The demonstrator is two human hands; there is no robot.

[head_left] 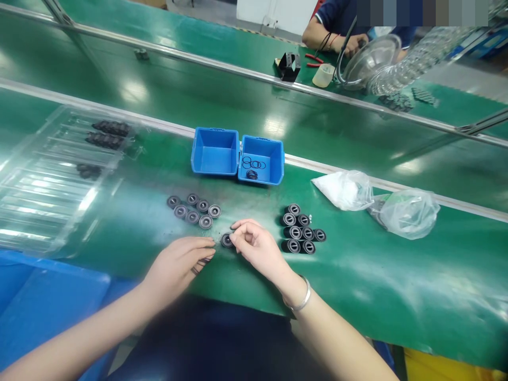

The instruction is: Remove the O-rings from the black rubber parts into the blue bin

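Observation:
My right hand has its thumb and fingers closed on the edge of a round black part that rests on the green table. Just left of it, my left hand has its fingers pressed together around several thin black rings. Beyond my hands lies a loose group of round black parts. To the right, taller black cylinders with slotted tops stand close together. A blue bin behind holds thin black rings, and the blue bin beside it looks empty.
Clear trays with dark parts lie at the left, above a blue container. Two plastic bags sit at the right. Metal rails cross behind the bins. Across the table, a person's arm is near a transparent duct and red-handled pliers.

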